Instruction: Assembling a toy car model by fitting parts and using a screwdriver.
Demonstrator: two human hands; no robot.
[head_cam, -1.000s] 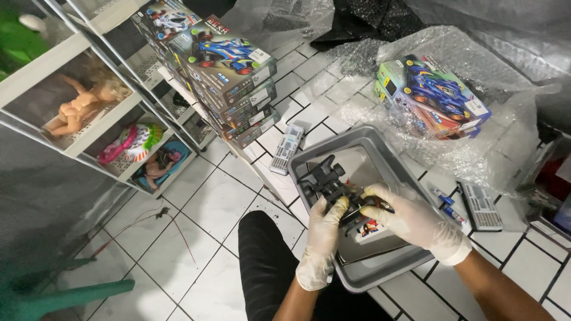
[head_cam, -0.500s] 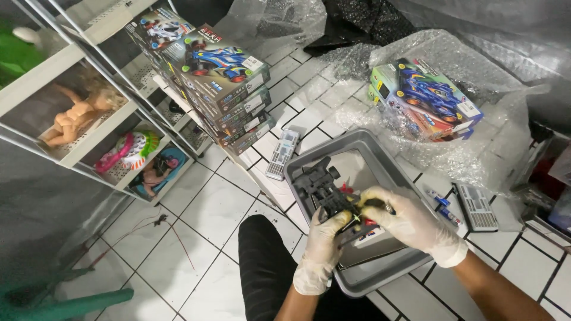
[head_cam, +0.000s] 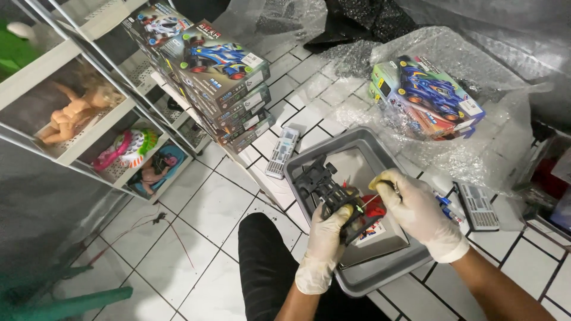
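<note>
Both my hands wear white gloves and work above a grey plastic tray [head_cam: 380, 274] on the tiled floor. My left hand [head_cam: 326, 238] grips a black toy car chassis [head_cam: 324, 185] from below and holds it over the tray. My right hand [head_cam: 416, 211] is closed on a small screwdriver [head_cam: 373, 200] with a yellow handle. Its thin tip points left at the chassis next to my left thumb. Red parts and a printed card [head_cam: 375, 230] lie in the tray under my hands.
A stack of toy car boxes [head_cam: 220, 77] stands at the upper left beside a white shelf [head_cam: 77, 131] with dolls. Another toy car box [head_cam: 425, 98] lies on bubble wrap at the upper right. Calculators [head_cam: 281, 152] [head_cam: 477, 205] flank the tray. My dark-trousered knee [head_cam: 267, 261] is below.
My right hand has lifted off the chassis and now holds the screwdriver with its tip at the car. The left hand keeps the chassis in about the same place.
</note>
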